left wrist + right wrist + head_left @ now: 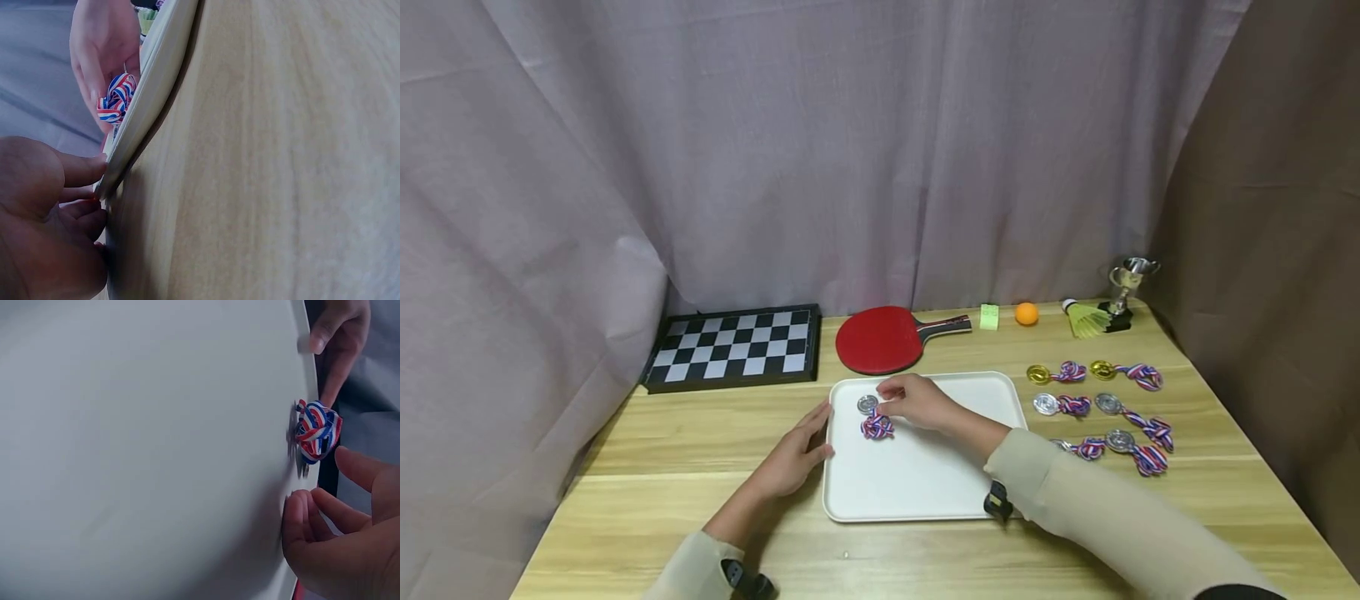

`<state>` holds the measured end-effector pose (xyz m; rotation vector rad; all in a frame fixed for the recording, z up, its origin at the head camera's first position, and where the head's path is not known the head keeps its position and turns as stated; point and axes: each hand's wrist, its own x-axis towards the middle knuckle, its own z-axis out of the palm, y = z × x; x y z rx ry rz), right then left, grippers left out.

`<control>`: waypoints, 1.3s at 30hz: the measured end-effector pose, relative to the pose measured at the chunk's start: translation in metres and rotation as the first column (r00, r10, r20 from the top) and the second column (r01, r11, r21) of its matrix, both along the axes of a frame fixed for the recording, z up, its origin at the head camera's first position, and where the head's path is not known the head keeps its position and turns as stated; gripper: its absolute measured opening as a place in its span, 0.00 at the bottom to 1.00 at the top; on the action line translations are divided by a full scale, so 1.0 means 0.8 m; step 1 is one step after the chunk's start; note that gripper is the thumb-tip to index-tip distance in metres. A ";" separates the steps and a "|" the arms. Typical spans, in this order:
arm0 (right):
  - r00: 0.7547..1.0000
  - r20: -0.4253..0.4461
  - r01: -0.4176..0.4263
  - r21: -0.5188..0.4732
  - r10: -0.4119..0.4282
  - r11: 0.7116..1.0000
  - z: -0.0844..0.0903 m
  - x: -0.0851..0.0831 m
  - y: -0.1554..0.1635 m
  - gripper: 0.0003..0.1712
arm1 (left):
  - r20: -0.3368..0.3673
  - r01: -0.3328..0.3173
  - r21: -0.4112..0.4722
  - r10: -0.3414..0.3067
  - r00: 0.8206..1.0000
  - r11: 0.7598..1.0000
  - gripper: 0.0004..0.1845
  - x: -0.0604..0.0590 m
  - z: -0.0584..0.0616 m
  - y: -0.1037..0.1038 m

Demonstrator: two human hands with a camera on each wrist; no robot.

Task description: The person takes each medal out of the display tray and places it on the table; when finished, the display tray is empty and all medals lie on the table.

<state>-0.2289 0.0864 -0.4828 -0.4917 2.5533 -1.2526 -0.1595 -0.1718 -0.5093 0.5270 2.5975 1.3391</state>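
Head view, left to right: left hand (797, 457) flat against white tray (917, 483) edge; right hand (917, 402) loosely curled over one silver medal (871, 415) laid inside; six medals (1101, 404) waiting on surface (662, 492) rightward, so barely begun

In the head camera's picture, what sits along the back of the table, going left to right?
Chessboard → red table tennis paddle → small green block → orange ball → yellow-green shuttlecock → silver trophy cup.

Bare tray (925, 492) floor beside medal (872, 417)
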 end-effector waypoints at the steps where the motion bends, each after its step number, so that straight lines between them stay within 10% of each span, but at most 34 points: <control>1: 1.000 -0.010 -0.006 0.007 0.006 1.000 0.000 -0.001 -0.004 0.20 | -0.002 0.000 0.002 0.000 1.000 1.000 0.34 0.000 0.000 0.000; 20: 0.992 -0.130 0.036 0.197 -0.011 0.980 -0.005 -0.003 -0.034 0.16 | -0.003 -0.004 -0.004 0.004 1.000 1.000 0.34 0.001 -0.001 -0.001; 39: 0.985 0.171 0.028 -0.249 0.016 0.968 0.010 0.009 -0.004 0.12 | 0.019 -0.014 -0.004 0.014 1.000 1.000 0.34 0.001 0.002 0.003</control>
